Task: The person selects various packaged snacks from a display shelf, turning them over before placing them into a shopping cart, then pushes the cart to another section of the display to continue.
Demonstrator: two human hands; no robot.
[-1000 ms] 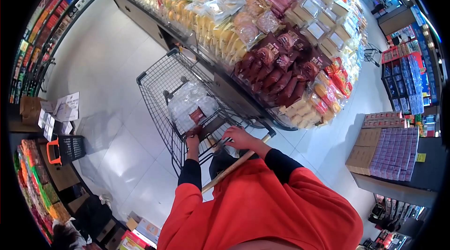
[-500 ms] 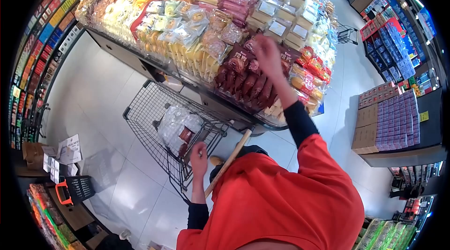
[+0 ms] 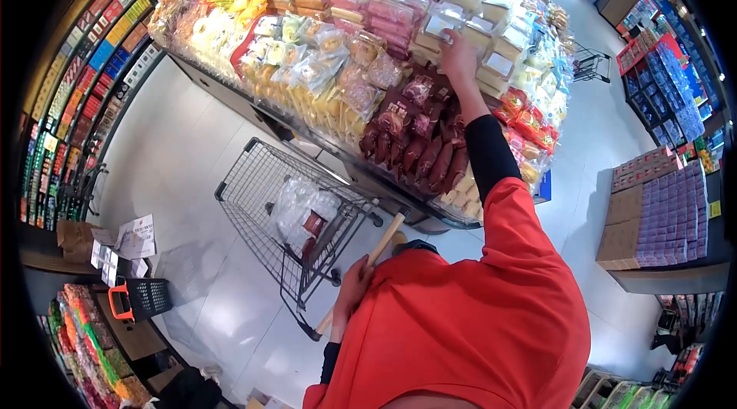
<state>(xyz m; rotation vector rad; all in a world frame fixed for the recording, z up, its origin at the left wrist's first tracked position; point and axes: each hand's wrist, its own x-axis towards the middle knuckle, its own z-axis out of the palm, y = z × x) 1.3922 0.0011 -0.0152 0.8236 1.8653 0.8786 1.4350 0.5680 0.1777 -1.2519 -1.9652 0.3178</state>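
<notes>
My right hand (image 3: 459,52) stretches far over the display table (image 3: 253,106), its fingers lying on a clear pack with a white label (image 3: 439,25) above the dark red sausage-like packets (image 3: 418,140). Whether it grips the pack I cannot tell. My left hand (image 3: 353,286) is closed on the wooden handle (image 3: 384,240) of a black wire shopping cart (image 3: 257,179) at my left front. Clear plastic bags of goods (image 3: 303,209) lie in the cart. My red top with black sleeves fills the lower view.
The table is heaped with yellow, pink and clear packs of food. An orange and black hand basket (image 3: 138,298) and papers (image 3: 127,244) lie at left by shelves. Stacked purple boxes (image 3: 664,213) stand at right. Another cart (image 3: 591,64) waits beyond the table.
My right hand left the cart handle and reached up over the table to the white-labelled packs. My left hand slid from inside the cart back onto the handle. The view swung toward the table.
</notes>
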